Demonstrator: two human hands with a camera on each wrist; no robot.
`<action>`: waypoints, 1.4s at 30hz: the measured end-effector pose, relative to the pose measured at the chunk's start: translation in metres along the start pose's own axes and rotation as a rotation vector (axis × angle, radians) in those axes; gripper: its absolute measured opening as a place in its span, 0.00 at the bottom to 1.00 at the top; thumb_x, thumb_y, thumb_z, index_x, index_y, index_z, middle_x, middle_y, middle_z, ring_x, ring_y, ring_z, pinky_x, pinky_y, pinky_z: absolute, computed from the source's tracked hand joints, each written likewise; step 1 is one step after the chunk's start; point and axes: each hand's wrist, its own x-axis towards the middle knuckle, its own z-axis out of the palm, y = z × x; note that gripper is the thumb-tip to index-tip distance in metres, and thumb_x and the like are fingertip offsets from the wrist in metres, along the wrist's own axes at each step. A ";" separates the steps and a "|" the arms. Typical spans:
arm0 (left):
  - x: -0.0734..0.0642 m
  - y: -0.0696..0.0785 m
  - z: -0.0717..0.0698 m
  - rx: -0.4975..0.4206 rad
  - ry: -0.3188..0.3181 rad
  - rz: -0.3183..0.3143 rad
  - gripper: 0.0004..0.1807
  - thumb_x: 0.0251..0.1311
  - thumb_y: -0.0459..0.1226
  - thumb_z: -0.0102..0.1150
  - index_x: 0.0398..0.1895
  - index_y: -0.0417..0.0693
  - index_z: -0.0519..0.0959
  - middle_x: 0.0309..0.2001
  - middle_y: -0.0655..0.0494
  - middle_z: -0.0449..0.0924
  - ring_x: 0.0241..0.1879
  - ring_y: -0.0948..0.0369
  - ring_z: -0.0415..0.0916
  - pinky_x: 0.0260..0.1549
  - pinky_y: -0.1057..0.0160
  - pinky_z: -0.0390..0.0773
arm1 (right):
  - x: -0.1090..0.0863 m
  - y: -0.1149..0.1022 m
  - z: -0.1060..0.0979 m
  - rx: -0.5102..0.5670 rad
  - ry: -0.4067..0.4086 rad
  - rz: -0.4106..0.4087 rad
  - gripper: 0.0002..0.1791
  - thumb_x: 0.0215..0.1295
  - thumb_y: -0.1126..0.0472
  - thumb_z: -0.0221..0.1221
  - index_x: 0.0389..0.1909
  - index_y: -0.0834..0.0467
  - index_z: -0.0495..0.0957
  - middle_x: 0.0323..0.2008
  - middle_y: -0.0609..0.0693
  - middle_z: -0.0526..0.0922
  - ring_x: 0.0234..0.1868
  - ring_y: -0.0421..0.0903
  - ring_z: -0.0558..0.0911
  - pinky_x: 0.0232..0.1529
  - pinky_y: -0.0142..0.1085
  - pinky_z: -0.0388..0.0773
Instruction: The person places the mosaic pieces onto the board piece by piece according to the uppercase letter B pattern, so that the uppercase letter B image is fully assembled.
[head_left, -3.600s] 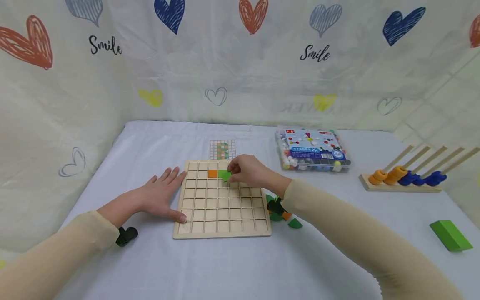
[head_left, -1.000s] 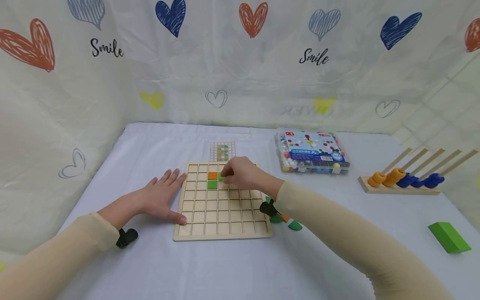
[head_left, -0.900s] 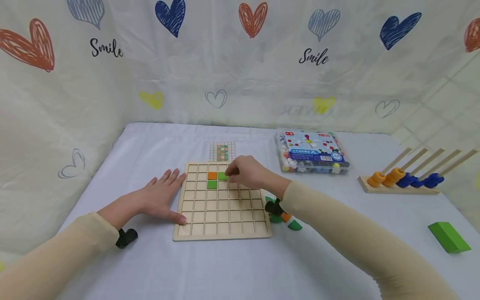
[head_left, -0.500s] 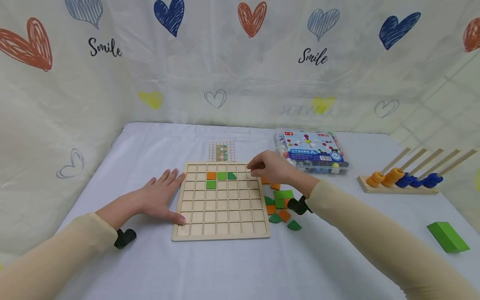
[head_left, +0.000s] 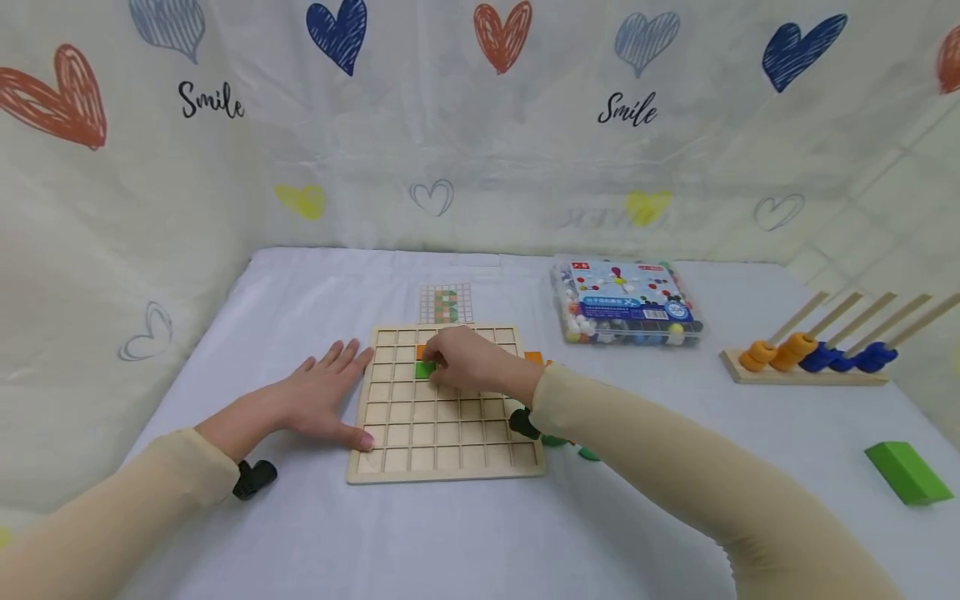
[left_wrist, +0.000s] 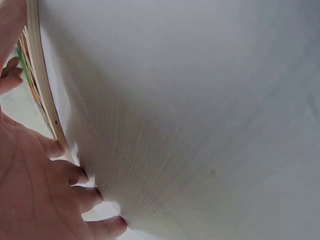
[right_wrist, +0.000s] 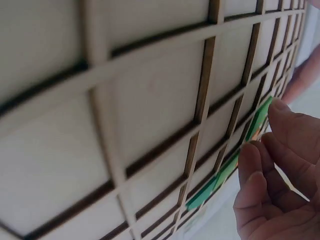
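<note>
My left hand [head_left: 318,390] lies spread with straight fingers, its thumb on the left edge of the wooden grid board [head_left: 412,457]. In the left wrist view, the fingertips of that hand [left_wrist: 37,185] press on the white cloth beside the board. Over the upper part of the board, my right hand [head_left: 468,360] pinches a green square tile [head_left: 424,370] at its cell, with thumb and finger at its edges. An orange square tile [head_left: 421,352] sits just above it. In the right wrist view, a darker green quarter-circle tile [right_wrist: 201,195] lies farther along the board.
A small pattern card [head_left: 446,303] lies behind the board. Loose tiles, including an orange one [head_left: 533,357], lie to its right, partly hidden by my sleeve. Farther right stand a clear box of beads [head_left: 626,302], a peg stacker [head_left: 806,367] and a green block [head_left: 908,472].
Over the last seconds a green square and a green quarter-circle were set on the board. My right hand moved right off them, then back left to the lower green square. The left hand stayed put.
</note>
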 end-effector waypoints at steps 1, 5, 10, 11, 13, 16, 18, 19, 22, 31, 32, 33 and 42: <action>0.000 0.000 0.001 0.000 0.002 0.001 0.78 0.42 0.76 0.66 0.82 0.36 0.42 0.82 0.31 0.34 0.80 0.32 0.32 0.70 0.23 0.43 | 0.002 -0.002 0.002 -0.019 0.003 0.000 0.13 0.68 0.64 0.66 0.52 0.61 0.85 0.45 0.52 0.87 0.44 0.45 0.80 0.47 0.34 0.78; 0.001 0.002 0.000 0.003 0.002 0.003 0.78 0.42 0.76 0.66 0.82 0.37 0.41 0.82 0.32 0.34 0.81 0.33 0.32 0.71 0.23 0.43 | 0.005 -0.007 0.004 -0.087 -0.004 0.017 0.13 0.70 0.63 0.65 0.52 0.61 0.84 0.48 0.53 0.86 0.50 0.47 0.80 0.54 0.37 0.79; 0.002 0.004 -0.002 0.020 0.001 0.000 0.77 0.43 0.75 0.66 0.82 0.37 0.41 0.82 0.32 0.34 0.81 0.32 0.33 0.71 0.23 0.44 | 0.007 -0.010 0.004 -0.108 -0.024 0.057 0.15 0.71 0.62 0.64 0.55 0.61 0.82 0.52 0.54 0.85 0.55 0.48 0.80 0.57 0.39 0.79; 0.002 0.004 -0.002 0.021 0.001 0.001 0.77 0.43 0.75 0.66 0.82 0.37 0.41 0.82 0.32 0.34 0.81 0.32 0.33 0.71 0.23 0.44 | 0.007 -0.011 0.004 -0.108 -0.023 0.064 0.15 0.71 0.62 0.64 0.55 0.61 0.82 0.51 0.53 0.85 0.55 0.48 0.80 0.57 0.39 0.79; 0.002 0.004 -0.001 0.019 0.000 0.000 0.77 0.43 0.75 0.66 0.82 0.37 0.41 0.82 0.32 0.34 0.81 0.32 0.32 0.71 0.24 0.44 | 0.008 -0.012 0.004 -0.110 -0.023 0.075 0.14 0.71 0.62 0.64 0.54 0.61 0.82 0.50 0.53 0.85 0.53 0.47 0.80 0.55 0.38 0.79; 0.002 0.004 -0.001 0.013 -0.001 0.002 0.77 0.43 0.75 0.66 0.82 0.37 0.41 0.82 0.32 0.34 0.81 0.32 0.33 0.71 0.23 0.45 | 0.008 -0.012 0.005 -0.110 -0.017 0.084 0.13 0.70 0.61 0.65 0.52 0.61 0.82 0.48 0.52 0.85 0.51 0.47 0.80 0.53 0.38 0.79; 0.002 0.004 -0.001 0.010 -0.001 0.005 0.76 0.44 0.74 0.67 0.82 0.37 0.41 0.82 0.32 0.35 0.80 0.32 0.33 0.70 0.23 0.45 | 0.009 -0.012 0.005 -0.105 -0.008 0.084 0.13 0.69 0.61 0.66 0.51 0.61 0.82 0.47 0.52 0.85 0.49 0.46 0.79 0.52 0.37 0.79; 0.001 0.004 -0.001 0.010 0.000 0.006 0.76 0.44 0.74 0.67 0.82 0.36 0.41 0.82 0.31 0.35 0.80 0.32 0.33 0.70 0.23 0.45 | 0.009 -0.012 0.005 -0.095 0.000 0.081 0.12 0.69 0.61 0.66 0.49 0.60 0.82 0.46 0.52 0.85 0.48 0.46 0.79 0.51 0.37 0.79; 0.001 0.004 -0.002 0.008 0.002 0.011 0.76 0.44 0.74 0.67 0.82 0.36 0.41 0.82 0.31 0.35 0.80 0.32 0.33 0.70 0.23 0.45 | 0.008 -0.012 0.004 -0.048 0.027 0.068 0.08 0.67 0.63 0.67 0.44 0.59 0.82 0.42 0.50 0.85 0.44 0.45 0.79 0.47 0.36 0.80; 0.000 0.002 0.000 0.007 0.009 0.005 0.76 0.44 0.74 0.67 0.82 0.36 0.42 0.82 0.31 0.35 0.80 0.31 0.33 0.70 0.23 0.46 | 0.002 -0.010 -0.002 0.101 0.055 0.067 0.03 0.68 0.65 0.66 0.38 0.58 0.82 0.36 0.49 0.85 0.36 0.42 0.79 0.40 0.32 0.78; 0.000 0.002 0.000 0.008 0.010 0.005 0.76 0.44 0.74 0.67 0.82 0.36 0.42 0.82 0.31 0.35 0.80 0.31 0.33 0.70 0.23 0.46 | 0.000 -0.009 -0.004 0.118 0.061 0.074 0.03 0.67 0.65 0.66 0.39 0.58 0.82 0.36 0.49 0.85 0.36 0.42 0.80 0.41 0.32 0.78; 0.000 0.002 0.000 0.008 0.011 0.004 0.76 0.43 0.74 0.67 0.82 0.36 0.42 0.82 0.31 0.35 0.80 0.31 0.34 0.70 0.23 0.46 | -0.002 -0.008 -0.006 0.131 0.067 0.079 0.03 0.68 0.65 0.66 0.39 0.58 0.82 0.36 0.49 0.85 0.36 0.42 0.80 0.41 0.32 0.78; -0.001 0.002 0.001 0.022 0.024 0.008 0.76 0.43 0.74 0.68 0.82 0.35 0.43 0.81 0.30 0.36 0.80 0.31 0.35 0.69 0.23 0.47 | -0.035 0.022 -0.040 0.174 0.164 0.126 0.03 0.69 0.64 0.66 0.39 0.59 0.82 0.38 0.52 0.86 0.39 0.46 0.84 0.43 0.38 0.81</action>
